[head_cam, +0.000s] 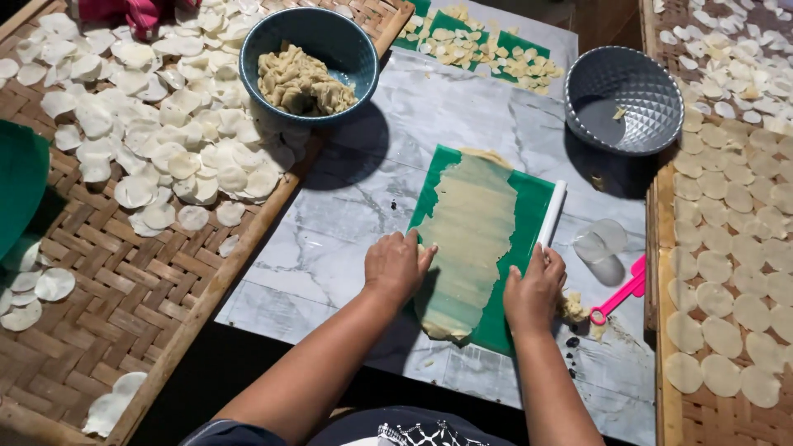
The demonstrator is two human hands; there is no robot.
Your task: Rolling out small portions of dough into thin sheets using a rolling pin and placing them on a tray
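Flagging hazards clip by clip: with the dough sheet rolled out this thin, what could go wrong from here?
The dough sheet already has ragged edges and looks thin; it may tear when lifted off the green mat. The right hand sits by the white roller, which could roll toward the pink tool near the table edge.

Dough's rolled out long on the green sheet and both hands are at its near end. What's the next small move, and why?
Probably lift the white roller away with the right hand. The dough strip already lies thin and flat along the green sheet, while the left hand presses its edge; the clear round cutter sits just right of the sheet.
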